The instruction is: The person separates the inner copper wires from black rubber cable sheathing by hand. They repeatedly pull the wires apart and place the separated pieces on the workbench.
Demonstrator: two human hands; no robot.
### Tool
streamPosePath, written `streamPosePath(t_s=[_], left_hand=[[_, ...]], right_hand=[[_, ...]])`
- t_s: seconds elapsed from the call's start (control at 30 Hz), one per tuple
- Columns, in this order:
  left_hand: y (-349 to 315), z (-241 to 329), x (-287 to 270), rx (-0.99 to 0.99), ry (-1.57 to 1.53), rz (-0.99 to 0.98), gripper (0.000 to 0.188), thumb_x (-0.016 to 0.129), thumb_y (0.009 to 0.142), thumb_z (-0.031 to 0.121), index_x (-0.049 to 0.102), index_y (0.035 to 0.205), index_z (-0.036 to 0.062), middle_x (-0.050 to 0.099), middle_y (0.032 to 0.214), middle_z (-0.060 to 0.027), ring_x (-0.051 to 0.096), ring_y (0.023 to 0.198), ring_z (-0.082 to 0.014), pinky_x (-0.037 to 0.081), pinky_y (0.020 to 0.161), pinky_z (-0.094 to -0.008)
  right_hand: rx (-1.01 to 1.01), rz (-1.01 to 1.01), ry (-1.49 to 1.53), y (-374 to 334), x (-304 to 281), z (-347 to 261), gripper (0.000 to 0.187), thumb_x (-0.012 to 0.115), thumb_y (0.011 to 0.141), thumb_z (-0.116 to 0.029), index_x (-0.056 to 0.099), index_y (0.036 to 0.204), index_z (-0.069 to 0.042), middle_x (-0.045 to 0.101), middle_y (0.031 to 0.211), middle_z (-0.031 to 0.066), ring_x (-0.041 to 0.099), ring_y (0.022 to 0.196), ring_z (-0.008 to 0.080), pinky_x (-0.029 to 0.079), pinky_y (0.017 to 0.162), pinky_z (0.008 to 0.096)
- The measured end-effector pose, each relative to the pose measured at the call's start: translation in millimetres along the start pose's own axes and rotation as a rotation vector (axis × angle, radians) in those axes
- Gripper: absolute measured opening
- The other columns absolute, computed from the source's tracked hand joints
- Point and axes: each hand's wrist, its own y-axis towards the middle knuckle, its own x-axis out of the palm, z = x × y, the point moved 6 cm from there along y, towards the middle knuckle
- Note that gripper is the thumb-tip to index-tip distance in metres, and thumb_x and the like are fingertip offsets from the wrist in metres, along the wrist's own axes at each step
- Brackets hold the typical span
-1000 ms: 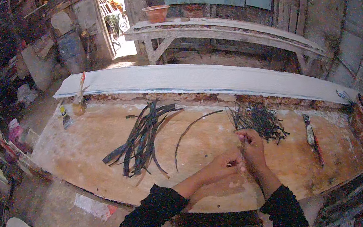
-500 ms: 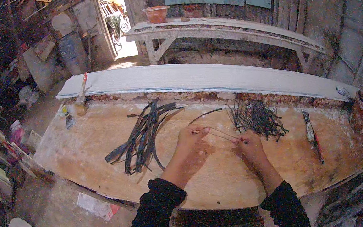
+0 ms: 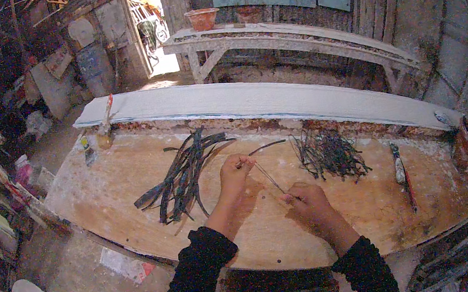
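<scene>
A thin dark strip is drawn tight between my two hands above the wooden board. My left hand pinches its upper end, while my right hand grips the lower end, nearer to me. Just past my left fingers a short dark piece shows; I cannot tell whether it joins the held strip. To the left of my left hand lies a loose heap of long, flat black strips. Beyond my right hand is a tangled pile of shorter, thinner dark strips.
A long white slab runs along the board's far edge. At the left end stands a brush beside a small bottle. A red-handled brush lies at right, near a brown bag. A bench with a clay-coloured pot stands behind.
My right hand has moved down and left, and my left hand slightly up and left. The strip between them now slants more steeply.
</scene>
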Motion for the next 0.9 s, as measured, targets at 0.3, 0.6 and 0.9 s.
streamPosePath(t_s=[0.3, 0.6, 0.9], left_hand=[[-16, 43, 20, 0.652, 0.764, -0.148, 0.02, 0.066, 0.078, 0.009, 0.054, 0.094, 0.0066, 0.052, 0.09, -0.0065, 0.053, 0.083, -0.0197, 0.045, 0.073, -0.0328], [1, 31, -25, 0.212, 1.342, 0.107, 0.024, 0.067, 0.073, 0.022, 0.065, 0.095, 0.0136, 0.058, 0.097, -0.0085, 0.056, 0.095, -0.0274, 0.035, 0.087, -0.0442], [-17, 51, 0, 0.319, 1.344, 0.077, 0.01, 0.066, 0.072, 0.018, 0.065, 0.081, 0.0126, 0.06, 0.088, -0.0074, 0.056, 0.091, -0.028, 0.035, 0.084, -0.0444]], right_hand=[[-0.193, 0.32, -0.108, 1, -11, 23, 0.014, 0.063, 0.079, -0.012, 0.062, 0.077, 0.002, 0.056, 0.072, 0.0137, 0.054, 0.065, 0.0273, 0.043, 0.062, 0.0348], [0.209, 0.747, -0.363, -6, -81, 78, 0.02, 0.064, 0.08, -0.026, 0.065, 0.082, -0.006, 0.056, 0.084, 0.0112, 0.054, 0.085, 0.0287, 0.042, 0.072, 0.0388], [0.177, 0.928, -0.547, -13, -90, 93, 0.028, 0.063, 0.081, -0.031, 0.062, 0.1, -0.012, 0.054, 0.101, 0.009, 0.052, 0.098, 0.0281, 0.041, 0.083, 0.04]])
